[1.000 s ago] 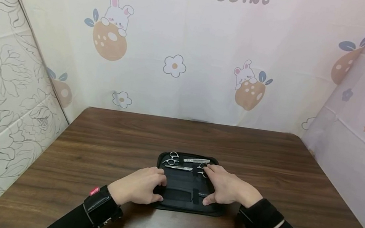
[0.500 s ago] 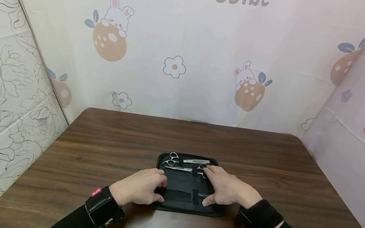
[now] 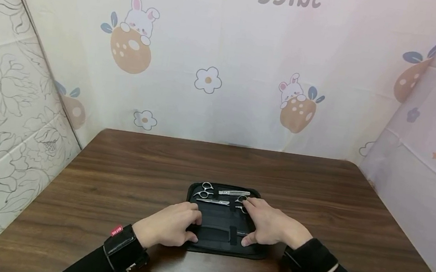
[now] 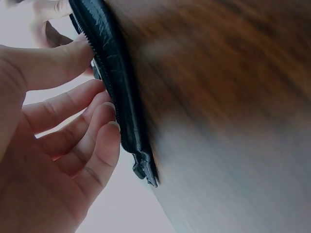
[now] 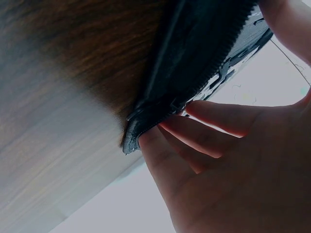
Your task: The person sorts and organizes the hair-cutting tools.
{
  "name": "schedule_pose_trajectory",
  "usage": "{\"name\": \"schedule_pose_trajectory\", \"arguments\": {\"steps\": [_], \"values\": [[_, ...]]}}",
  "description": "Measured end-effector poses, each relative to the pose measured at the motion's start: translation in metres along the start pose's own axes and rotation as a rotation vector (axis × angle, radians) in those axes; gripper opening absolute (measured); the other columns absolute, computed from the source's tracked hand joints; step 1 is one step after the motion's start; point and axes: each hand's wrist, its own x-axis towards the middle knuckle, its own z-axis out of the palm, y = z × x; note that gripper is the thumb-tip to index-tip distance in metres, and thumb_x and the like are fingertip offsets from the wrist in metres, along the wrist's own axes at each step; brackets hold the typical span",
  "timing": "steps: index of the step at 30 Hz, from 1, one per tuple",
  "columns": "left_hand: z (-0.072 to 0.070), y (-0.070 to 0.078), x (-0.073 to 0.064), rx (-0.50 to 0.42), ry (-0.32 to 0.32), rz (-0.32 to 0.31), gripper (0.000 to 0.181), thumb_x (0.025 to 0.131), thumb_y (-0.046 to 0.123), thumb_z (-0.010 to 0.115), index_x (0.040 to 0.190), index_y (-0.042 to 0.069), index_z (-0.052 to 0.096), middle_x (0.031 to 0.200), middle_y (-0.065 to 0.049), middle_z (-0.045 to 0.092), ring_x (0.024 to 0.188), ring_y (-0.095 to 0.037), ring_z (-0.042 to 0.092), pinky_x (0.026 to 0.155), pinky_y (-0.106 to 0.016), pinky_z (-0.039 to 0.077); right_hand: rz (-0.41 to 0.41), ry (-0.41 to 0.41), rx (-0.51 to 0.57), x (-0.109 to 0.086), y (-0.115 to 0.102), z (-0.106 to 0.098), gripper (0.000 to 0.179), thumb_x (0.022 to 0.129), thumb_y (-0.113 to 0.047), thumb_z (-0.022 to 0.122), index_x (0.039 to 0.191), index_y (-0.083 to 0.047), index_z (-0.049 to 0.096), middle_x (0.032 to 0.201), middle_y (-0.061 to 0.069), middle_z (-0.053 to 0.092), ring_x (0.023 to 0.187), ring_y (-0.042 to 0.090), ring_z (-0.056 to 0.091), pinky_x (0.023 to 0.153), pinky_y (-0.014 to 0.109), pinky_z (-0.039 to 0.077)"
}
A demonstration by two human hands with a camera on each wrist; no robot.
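A black zip case (image 3: 213, 218) lies open flat on the wooden table. Thinning scissors (image 3: 234, 193) and haircutting scissors (image 3: 213, 201) are strapped in its far half. A black strap (image 3: 233, 235) crosses the near half. My left hand (image 3: 173, 224) is at the left edge, thumb and bent fingers apart; in the left wrist view its fingertips meet the zipper (image 4: 108, 80). My right hand (image 3: 272, 223) spreads over the right edge, fingertips by the scissors' finger rings and thumb lower down. In the right wrist view, its fingers (image 5: 209, 119) reach the case's toothed edge (image 5: 218, 53).
The brown wooden table (image 3: 122, 169) extends around the case on every side. Behind it hangs a pale curtain (image 3: 242, 111) with rabbits and fruit. A flower-patterned panel (image 3: 14, 81) stands at the left. Both wrists wear black bands.
My left hand has shifted slightly to the right over the case's left edge. My right hand, the case and the scissors stay in place.
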Motion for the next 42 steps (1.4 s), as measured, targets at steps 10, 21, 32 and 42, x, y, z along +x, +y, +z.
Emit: {"name": "schedule_pose_trajectory", "arguments": {"steps": [10, 21, 32, 42], "values": [[0.002, -0.003, -0.002, 0.001, 0.005, 0.002, 0.024, 0.087, 0.032, 0.081, 0.100, 0.015, 0.069, 0.093, 0.007, 0.056, 0.082, -0.007, 0.050, 0.071, -0.026, 0.049, -0.008, 0.006, 0.006, -0.002, 0.001, 0.000, 0.099, 0.079, -0.043, 0.087, 0.153, 0.001, 0.039, 0.160, 0.019, 0.033, 0.146, 0.034, 0.034, 0.108, 0.055, 0.040], [0.002, -0.010, -0.006, -0.045, 0.012, 0.001, 0.023, 0.088, 0.033, 0.080, 0.097, 0.015, 0.069, 0.089, 0.007, 0.055, 0.079, -0.005, 0.051, 0.072, -0.025, 0.049, -0.009, 0.010, 0.004, -0.001, 0.000, 0.000, 0.099, 0.078, -0.042, 0.088, 0.153, 0.001, 0.040, 0.159, 0.019, 0.034, 0.145, 0.034, 0.035, 0.108, 0.057, 0.040], [0.002, -0.008, 0.006, 0.062, 0.077, 0.032, 0.027, 0.087, 0.039, 0.079, 0.096, 0.014, 0.072, 0.088, 0.006, 0.058, 0.081, -0.010, 0.050, 0.072, -0.027, 0.046, -0.005, 0.005, 0.002, -0.001, 0.000, 0.000, 0.099, 0.079, -0.043, 0.087, 0.153, 0.001, 0.039, 0.160, 0.019, 0.033, 0.146, 0.035, 0.033, 0.109, 0.057, 0.039], [0.001, -0.004, 0.022, 0.090, 0.079, 0.008, 0.023, 0.092, 0.031, 0.077, 0.105, 0.013, 0.074, 0.100, 0.002, 0.060, 0.089, -0.014, 0.053, 0.083, -0.034, 0.049, -0.004, 0.004, 0.007, -0.001, 0.000, 0.000, 0.099, 0.078, -0.042, 0.088, 0.153, 0.001, 0.040, 0.159, 0.019, 0.034, 0.145, 0.034, 0.034, 0.109, 0.058, 0.039]]}}
